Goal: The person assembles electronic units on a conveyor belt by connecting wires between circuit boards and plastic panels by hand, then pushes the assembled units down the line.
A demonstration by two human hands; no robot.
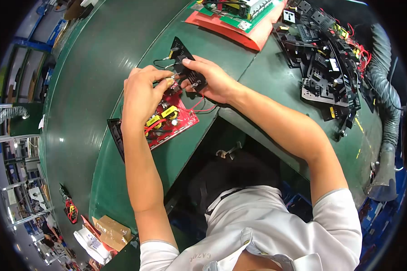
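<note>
In the head view my right hand (212, 80) grips a black slotted panel (180, 49), tilted above the bench, with the thumb on its face. My left hand (142, 90) is closed, its thumb and fingertips pinched together near the panel's lower left side. Whatever is between those fingertips is too small to make out. Below the hands lies a red circuit board (185, 120) carrying yellow-wrapped components (169, 112). Red wires (199, 108) run from the board toward the panel. Another black end piece (116, 134) stands at the board's left end, partly behind my left forearm.
At the upper right is a heap of black panels (321, 86) with wires. A green circuit board (257, 18) rests on an orange-red sheet (221, 28) at the top. A grey flexible duct (384, 90) borders the right side. Cardboard (112, 231) lies at the lower left.
</note>
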